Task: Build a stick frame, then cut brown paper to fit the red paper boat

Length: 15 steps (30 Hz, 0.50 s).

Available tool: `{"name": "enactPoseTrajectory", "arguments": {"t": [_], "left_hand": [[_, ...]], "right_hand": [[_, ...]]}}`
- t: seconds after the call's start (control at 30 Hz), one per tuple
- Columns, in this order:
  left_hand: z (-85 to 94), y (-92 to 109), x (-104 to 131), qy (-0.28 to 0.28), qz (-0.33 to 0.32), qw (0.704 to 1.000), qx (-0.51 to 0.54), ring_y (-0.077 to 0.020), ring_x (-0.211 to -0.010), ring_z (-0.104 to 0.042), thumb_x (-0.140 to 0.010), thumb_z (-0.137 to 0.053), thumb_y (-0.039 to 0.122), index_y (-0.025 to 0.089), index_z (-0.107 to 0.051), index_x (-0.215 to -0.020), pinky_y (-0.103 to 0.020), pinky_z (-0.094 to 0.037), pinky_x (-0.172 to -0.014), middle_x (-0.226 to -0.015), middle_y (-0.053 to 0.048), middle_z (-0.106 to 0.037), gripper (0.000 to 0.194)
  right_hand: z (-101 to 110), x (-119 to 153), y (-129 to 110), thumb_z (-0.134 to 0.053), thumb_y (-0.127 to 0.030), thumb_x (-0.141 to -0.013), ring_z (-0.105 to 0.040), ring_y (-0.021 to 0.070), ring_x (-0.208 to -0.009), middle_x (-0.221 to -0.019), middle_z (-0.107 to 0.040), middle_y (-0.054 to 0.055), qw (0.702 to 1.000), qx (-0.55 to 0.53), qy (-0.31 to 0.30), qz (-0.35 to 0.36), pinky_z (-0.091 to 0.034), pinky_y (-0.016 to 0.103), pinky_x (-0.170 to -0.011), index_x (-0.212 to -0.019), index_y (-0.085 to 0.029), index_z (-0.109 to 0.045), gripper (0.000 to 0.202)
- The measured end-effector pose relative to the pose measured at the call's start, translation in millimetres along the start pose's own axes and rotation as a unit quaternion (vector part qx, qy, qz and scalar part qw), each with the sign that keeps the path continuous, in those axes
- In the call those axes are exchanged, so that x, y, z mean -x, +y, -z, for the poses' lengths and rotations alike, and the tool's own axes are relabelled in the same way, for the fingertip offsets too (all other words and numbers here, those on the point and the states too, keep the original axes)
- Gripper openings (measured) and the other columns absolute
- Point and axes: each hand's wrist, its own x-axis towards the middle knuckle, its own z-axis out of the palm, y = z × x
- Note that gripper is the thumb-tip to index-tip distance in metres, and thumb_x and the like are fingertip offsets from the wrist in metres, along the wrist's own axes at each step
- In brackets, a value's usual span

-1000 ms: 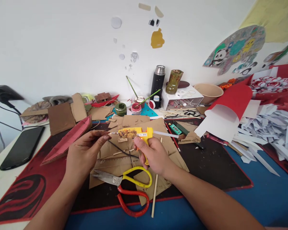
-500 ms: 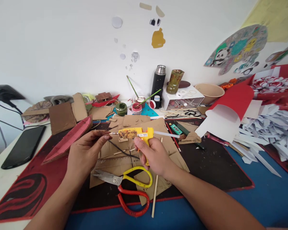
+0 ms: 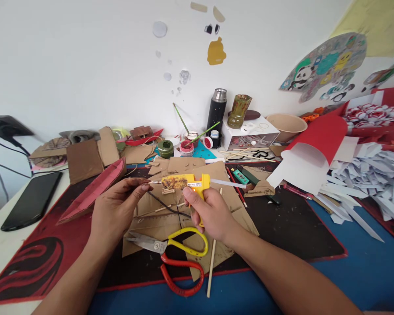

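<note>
My right hand (image 3: 210, 212) is wrapped round the handle of a yellow glue gun (image 3: 177, 182), its body stained brown. A clear glue stick (image 3: 228, 183) pokes out of the back of the gun. The nozzle points left, to the fingertips of my left hand (image 3: 121, 205). Those fingers are pinched together; whatever they hold is too small and hidden to make out. Below both hands, scissors (image 3: 156, 246) with one yellow and one red handle lie on cut cardboard (image 3: 147, 227). A thin wooden stick (image 3: 212, 269) lies to their right.
A pink-lined cardboard boat shape (image 3: 95, 188) and a phone (image 3: 33, 201) lie at left. Paint jars (image 3: 166, 149), a black flask (image 3: 216, 111) and a white box (image 3: 249, 133) stand along the wall. Rolled red paper (image 3: 318, 135) and white paper strips (image 3: 371, 170) fill the right.
Hardly anything differs. Both hands and the glue gun keep their places, and the view has shifted very slightly.
</note>
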Motion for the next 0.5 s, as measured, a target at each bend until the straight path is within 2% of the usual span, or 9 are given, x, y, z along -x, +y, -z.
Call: {"name": "enactPoseTrajectory", "arguments": {"t": [0.2,0.5], "left_hand": [[-0.7,-2.8,-0.9,0.004,-0.003,1.0,-0.001,-0.0284,-0.089,-0.083,-0.082,-0.08,0.054,0.025,-0.084,-0.089,-0.04,-0.066,-0.089,-0.093,-0.007,-0.088,0.03],[-0.7,-3.1,-1.4,0.003,-0.002,1.0,-0.013,-0.0271,-0.089,-0.081,-0.084,-0.078,0.05,0.026,-0.083,-0.089,-0.038,-0.066,-0.088,-0.093,-0.005,-0.087,0.024]], "right_hand": [[0.8,-0.1,2.9,-0.062,-0.092,-0.087,-0.042,0.0109,-0.033,-0.043,-0.047,-0.007,1.0,0.003,0.003,-0.002,-0.031,0.025,-0.036,-0.079,-0.026,-0.054,0.067],[-0.1,0.4,0.6,-0.062,-0.094,-0.084,-0.042,0.0111,-0.033,-0.043,-0.047,-0.007,1.0,0.002,0.004,-0.006,-0.031,0.025,-0.036,-0.077,-0.026,-0.054,0.069]]}}
